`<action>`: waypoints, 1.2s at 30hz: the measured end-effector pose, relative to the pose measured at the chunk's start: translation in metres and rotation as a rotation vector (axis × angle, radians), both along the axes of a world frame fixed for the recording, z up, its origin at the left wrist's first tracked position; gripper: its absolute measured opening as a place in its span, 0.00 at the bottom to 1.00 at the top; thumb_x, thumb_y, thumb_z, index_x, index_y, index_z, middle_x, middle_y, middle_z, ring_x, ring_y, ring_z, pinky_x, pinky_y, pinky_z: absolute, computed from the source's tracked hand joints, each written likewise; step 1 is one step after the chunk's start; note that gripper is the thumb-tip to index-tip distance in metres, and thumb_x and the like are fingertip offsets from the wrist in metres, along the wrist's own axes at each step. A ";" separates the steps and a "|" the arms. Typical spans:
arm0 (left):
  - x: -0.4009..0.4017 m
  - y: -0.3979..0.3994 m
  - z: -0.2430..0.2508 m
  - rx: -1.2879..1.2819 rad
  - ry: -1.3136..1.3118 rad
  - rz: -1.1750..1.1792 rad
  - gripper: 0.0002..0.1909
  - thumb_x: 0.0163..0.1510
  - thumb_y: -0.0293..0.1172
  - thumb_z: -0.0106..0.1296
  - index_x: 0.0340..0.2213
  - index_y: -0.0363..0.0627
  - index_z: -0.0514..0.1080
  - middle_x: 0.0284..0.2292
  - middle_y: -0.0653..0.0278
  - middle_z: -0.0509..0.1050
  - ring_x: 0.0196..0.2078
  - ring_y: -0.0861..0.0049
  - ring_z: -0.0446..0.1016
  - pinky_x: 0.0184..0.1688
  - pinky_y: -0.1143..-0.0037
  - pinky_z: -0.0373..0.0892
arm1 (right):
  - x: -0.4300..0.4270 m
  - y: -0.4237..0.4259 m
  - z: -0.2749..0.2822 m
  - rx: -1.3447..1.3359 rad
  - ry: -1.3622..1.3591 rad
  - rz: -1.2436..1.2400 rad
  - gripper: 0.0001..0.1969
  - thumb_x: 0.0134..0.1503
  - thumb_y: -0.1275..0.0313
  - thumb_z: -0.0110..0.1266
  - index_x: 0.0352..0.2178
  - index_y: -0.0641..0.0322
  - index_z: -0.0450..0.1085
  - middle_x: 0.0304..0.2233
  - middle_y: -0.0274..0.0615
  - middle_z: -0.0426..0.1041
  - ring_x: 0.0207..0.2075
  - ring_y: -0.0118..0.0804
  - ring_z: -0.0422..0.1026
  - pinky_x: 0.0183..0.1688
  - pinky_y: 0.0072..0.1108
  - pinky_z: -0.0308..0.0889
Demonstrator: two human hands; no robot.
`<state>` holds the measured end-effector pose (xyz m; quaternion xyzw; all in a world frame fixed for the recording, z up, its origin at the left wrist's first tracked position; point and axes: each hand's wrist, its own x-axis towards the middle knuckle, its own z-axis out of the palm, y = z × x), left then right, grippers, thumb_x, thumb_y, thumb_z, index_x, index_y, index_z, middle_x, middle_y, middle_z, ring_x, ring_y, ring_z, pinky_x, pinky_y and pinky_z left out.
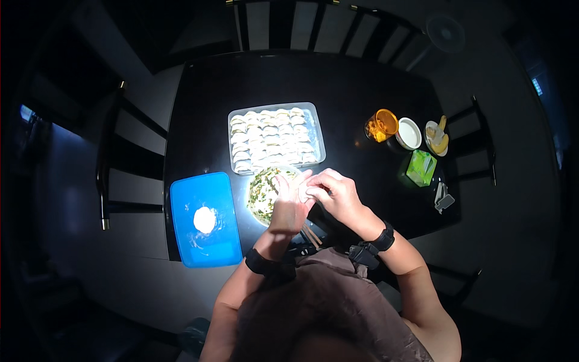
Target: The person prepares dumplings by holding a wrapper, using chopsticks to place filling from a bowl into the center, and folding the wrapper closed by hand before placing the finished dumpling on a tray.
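My left hand [289, 208] is raised beside a bowl of chopped green and white filling [261, 199], covering part of its right side. A small pale dumpling [305, 193] rests against its fingers. The fingertips of my right hand [338, 192] pinch the dumpling's edge from the right, and they partly hide it. Beyond the bowl, a translucent plastic tray [320, 145] carries rows of folded white dumplings [271, 135]. On the left, a blue plastic lid [208, 188] bears a round white stack of dough wrappers [205, 220] with flour scattered around it.
Wooden chopsticks [312, 236] lie below my hands. To the right stand an orange container [386, 121], a white bowl [409, 133], a dish with bananas [438, 141] and a green tissue box [421, 168]. Dark chairs [135, 172] surround the black table [353, 81].
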<state>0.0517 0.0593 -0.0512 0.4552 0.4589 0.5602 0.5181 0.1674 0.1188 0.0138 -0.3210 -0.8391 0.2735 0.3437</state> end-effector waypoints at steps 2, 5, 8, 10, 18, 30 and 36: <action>-0.010 0.002 -0.010 -0.056 0.113 -0.001 0.32 0.53 0.54 0.20 0.48 0.39 0.53 0.48 0.56 0.58 0.48 0.70 0.57 0.51 0.71 0.51 | -0.002 0.021 -0.002 -0.006 -0.060 0.000 0.03 0.40 0.78 0.53 0.21 0.65 0.68 0.18 0.42 0.68 0.20 0.36 0.68 0.23 0.18 0.64; -0.039 0.007 -0.002 -0.202 -0.042 0.131 0.28 0.55 0.49 0.23 0.46 0.37 0.54 0.47 0.56 0.59 0.48 0.73 0.59 0.48 0.74 0.56 | 0.000 0.078 -0.026 -0.257 -0.063 -0.197 0.03 0.43 0.76 0.54 0.20 0.66 0.68 0.17 0.37 0.69 0.19 0.25 0.68 0.21 0.15 0.62; -0.072 -0.010 0.000 -0.259 -0.274 0.428 0.22 0.56 0.42 0.28 0.44 0.37 0.57 0.43 0.58 0.63 0.44 0.77 0.63 0.44 0.78 0.61 | -0.009 0.140 -0.056 -0.442 -0.068 -0.346 0.05 0.42 0.76 0.55 0.18 0.67 0.67 0.14 0.37 0.68 0.16 0.22 0.67 0.19 0.14 0.62; -0.098 -0.025 -0.001 -0.374 -0.237 0.626 0.19 0.56 0.40 0.32 0.42 0.38 0.61 0.39 0.61 0.66 0.40 0.80 0.65 0.41 0.80 0.62 | -0.019 0.169 -0.081 -0.456 -0.061 -0.393 0.06 0.42 0.77 0.55 0.17 0.68 0.65 0.12 0.37 0.68 0.15 0.23 0.67 0.18 0.14 0.62; -0.163 -0.111 -0.064 -0.631 -0.161 1.019 0.12 0.55 0.38 0.36 0.34 0.45 0.65 0.30 0.70 0.69 0.31 0.86 0.67 0.31 0.85 0.61 | -0.036 0.237 -0.174 -0.432 -0.187 -0.537 0.05 0.39 0.77 0.54 0.15 0.65 0.65 0.15 0.44 0.69 0.18 0.36 0.69 0.24 0.21 0.64; -0.180 -0.132 -0.112 -0.580 0.682 1.075 0.10 0.46 0.30 0.47 0.30 0.37 0.69 0.30 0.54 0.70 0.33 0.65 0.68 0.37 0.75 0.63 | -0.030 0.235 -0.164 -0.207 -0.323 -0.417 0.05 0.45 0.76 0.48 0.24 0.67 0.68 0.16 0.41 0.70 0.17 0.28 0.70 0.22 0.18 0.65; -0.195 -0.130 -0.114 -0.560 1.001 0.927 0.16 0.40 0.27 0.53 0.33 0.36 0.67 0.34 0.52 0.67 0.36 0.60 0.65 0.40 0.71 0.62 | -0.001 0.173 -0.110 -0.828 0.190 -0.341 0.05 0.51 0.74 0.42 0.22 0.63 0.62 0.12 0.31 0.61 0.08 0.20 0.56 0.09 0.12 0.50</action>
